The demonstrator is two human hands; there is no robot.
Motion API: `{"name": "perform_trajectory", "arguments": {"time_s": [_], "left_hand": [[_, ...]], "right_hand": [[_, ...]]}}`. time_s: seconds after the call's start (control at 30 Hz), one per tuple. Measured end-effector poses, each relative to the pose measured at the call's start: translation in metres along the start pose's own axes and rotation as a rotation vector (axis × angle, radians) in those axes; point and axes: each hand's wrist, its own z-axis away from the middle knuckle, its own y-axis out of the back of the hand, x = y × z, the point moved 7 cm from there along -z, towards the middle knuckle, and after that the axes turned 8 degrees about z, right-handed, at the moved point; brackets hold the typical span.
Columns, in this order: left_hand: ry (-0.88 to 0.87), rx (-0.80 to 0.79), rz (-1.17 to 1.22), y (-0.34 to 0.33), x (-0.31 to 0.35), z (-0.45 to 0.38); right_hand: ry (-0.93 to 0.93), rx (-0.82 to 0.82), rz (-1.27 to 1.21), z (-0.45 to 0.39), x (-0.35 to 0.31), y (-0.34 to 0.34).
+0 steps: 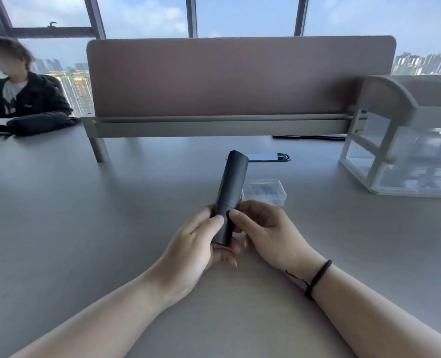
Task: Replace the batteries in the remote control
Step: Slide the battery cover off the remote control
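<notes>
Two bare hands hold a dark remote back-side up above a grey table — the left hand wrapped around its lower end, the right hand in a closed grip beside it, both thumbs pressed on the cover seam. Just behind lies a clear plastic box, then a dark phone. Farther back stand a divider and, at right, a clear drawer unit — another person sits far left.

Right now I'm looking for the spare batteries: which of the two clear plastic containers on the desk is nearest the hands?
The small flat clear box, lying just behind the remote control. The other, a tall clear drawer unit, stands off at the desk's far right.
</notes>
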Motion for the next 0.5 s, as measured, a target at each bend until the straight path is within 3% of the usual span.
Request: {"name": "perform_trajectory", "arguments": {"time_s": [0.27, 0.5], "left_hand": [[0.084, 0.087, -0.071, 0.006, 0.000, 0.009], [0.193, 0.155, -0.116, 0.011, -0.002, 0.011]], "right_hand": [[0.084, -0.066, 0.073, 0.011, -0.018, -0.010], [0.014, 0.002, -0.029, 0.016, -0.016, -0.009]]}}
